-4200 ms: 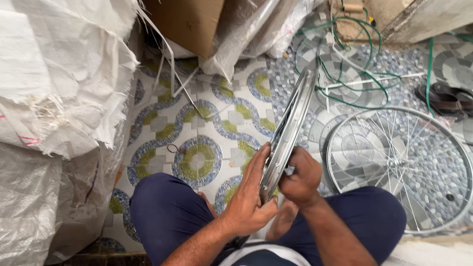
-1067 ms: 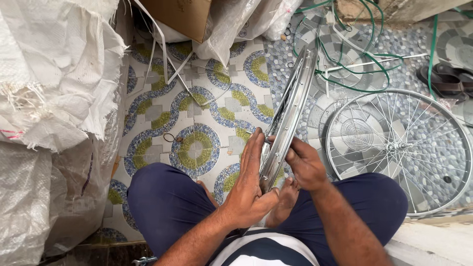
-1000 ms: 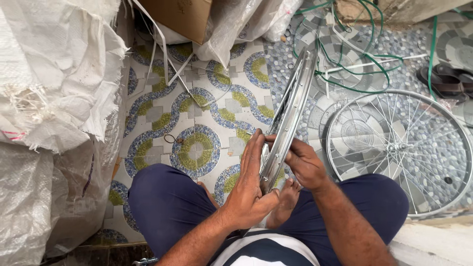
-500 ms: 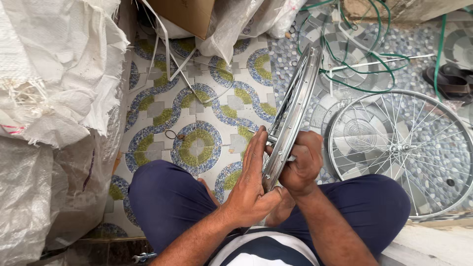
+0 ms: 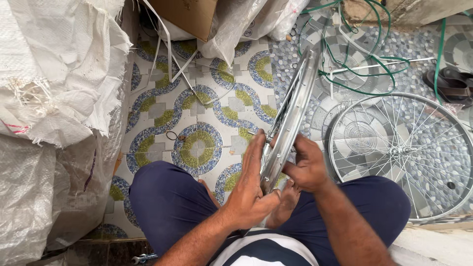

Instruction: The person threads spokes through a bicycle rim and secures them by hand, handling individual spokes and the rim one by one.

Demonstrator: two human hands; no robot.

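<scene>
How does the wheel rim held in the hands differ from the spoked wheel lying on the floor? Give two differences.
The held rim stands on edge, gripped by the left hand and right hand; the spoked wheel lies flat on the tiled floor, untouched. The spoked wheel's hub shows plainly; the held rim's does not. Both are silver metal.

Brown cardboard box (image 5: 189,16) (top) — white sacks (image 5: 54,69) left.
</scene>
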